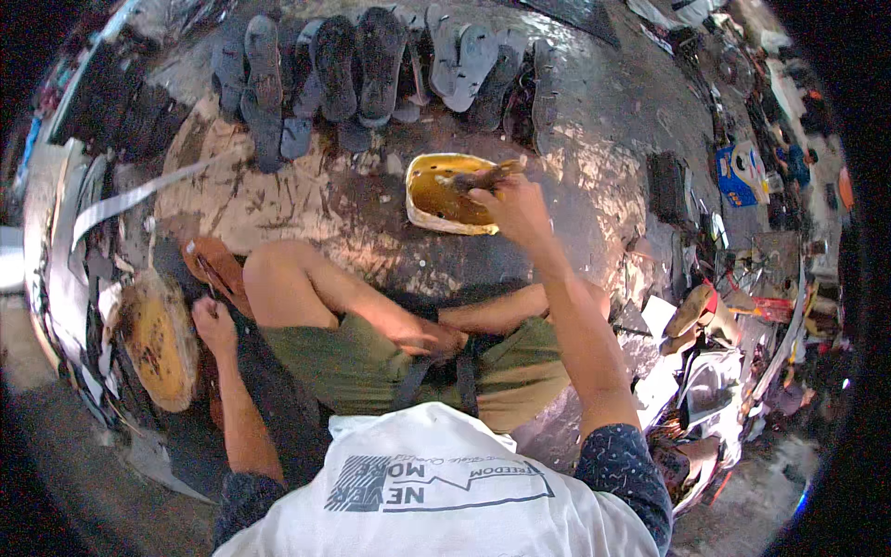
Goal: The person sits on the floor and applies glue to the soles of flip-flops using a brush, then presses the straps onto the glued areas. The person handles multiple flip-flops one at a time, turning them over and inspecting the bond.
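Observation:
My right hand (520, 209) is closed around a brush (471, 180) over a cut-open pale container (449, 228). The brush's dark end is inside the container, against the yellow, glue-like liquid (432, 193). My left hand (216, 327) is at my left side with its fingers curled. It is beside a brown sandal-like piece (219, 267) and a round, worn, yellowish pad-like thing (160, 342) with dark spots. Whatever the left fingers hold, if anything, is hidden.
Several dark and grey shoe soles (380, 65) stand in a row at the far side. To the right are a blue box (738, 174), a dark block (670, 190), a shoe (691, 311) and scattered tools and scraps. A pale strip (153, 199) curves at the left.

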{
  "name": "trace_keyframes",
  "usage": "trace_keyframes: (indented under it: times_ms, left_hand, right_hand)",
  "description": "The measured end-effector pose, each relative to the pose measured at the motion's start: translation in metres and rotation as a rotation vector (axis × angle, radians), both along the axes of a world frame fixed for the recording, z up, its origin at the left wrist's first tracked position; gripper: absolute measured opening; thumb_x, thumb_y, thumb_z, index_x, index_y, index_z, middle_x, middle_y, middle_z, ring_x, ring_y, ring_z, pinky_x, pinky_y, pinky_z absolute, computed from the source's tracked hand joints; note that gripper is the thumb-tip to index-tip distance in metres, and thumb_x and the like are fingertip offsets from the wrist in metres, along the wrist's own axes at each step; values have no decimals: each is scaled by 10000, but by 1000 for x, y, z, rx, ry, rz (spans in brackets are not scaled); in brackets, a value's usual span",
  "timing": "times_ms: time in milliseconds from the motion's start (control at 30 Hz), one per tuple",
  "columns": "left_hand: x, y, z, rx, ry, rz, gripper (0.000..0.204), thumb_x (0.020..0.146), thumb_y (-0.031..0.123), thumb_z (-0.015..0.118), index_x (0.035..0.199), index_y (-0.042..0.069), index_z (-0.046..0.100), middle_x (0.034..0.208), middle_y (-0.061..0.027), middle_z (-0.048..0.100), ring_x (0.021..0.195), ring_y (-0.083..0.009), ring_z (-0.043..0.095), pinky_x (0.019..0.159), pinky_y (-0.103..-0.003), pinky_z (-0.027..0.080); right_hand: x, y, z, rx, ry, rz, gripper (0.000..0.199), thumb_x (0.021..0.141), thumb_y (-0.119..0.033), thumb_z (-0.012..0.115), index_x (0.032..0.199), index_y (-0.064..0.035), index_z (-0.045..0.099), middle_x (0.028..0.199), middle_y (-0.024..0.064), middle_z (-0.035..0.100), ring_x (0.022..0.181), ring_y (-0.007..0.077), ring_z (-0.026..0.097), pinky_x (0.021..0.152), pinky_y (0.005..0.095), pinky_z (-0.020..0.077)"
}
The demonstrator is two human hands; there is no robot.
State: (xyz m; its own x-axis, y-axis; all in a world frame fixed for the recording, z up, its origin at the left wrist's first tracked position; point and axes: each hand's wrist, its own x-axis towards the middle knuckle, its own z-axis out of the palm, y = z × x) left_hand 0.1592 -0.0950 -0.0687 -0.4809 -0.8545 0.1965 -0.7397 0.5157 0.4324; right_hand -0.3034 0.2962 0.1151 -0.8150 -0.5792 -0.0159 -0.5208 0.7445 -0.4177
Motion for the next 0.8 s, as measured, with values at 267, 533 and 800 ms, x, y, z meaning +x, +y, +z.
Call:
trace_keyframes:
  times_ms: [267, 533, 800]
  left_hand:
    - [-13, 43, -9, 145, 205, 135, 899, 820, 478, 846, 1435, -58, 469, 1395, -225, 568, 1311, -387, 525, 1113, -474, 416]
    - [-48, 15, -16, 622, 306, 379, 833, 853, 385, 828, 1460, -27, 434, 1316, -182, 633, 1189, -288, 638, 988, -404, 515]
    - [-100, 53, 218, 727, 779, 12, 567, 961, 183, 719, 1437, -5, 475, 1238, -77, 660, 1079, -158, 645, 966, -334, 517]
  right_hand:
    - [-15, 16, -18, -220, -197, -252, 357, 969, -304, 678, 1219, -48, 692, 1070, 106, 739, 986, 264, 681, 858, 405, 553]
    - [-47, 126, -116, -417, -425, -481, 362, 1015, -350, 651, 1217, -50, 674, 896, 56, 689, 808, 189, 645, 679, 307, 528]
    - [-8, 93, -71, -798, 1, -351, 376, 1020, -272, 631, 1296, -16, 633, 1070, 79, 683, 885, 160, 642, 762, 285, 540]
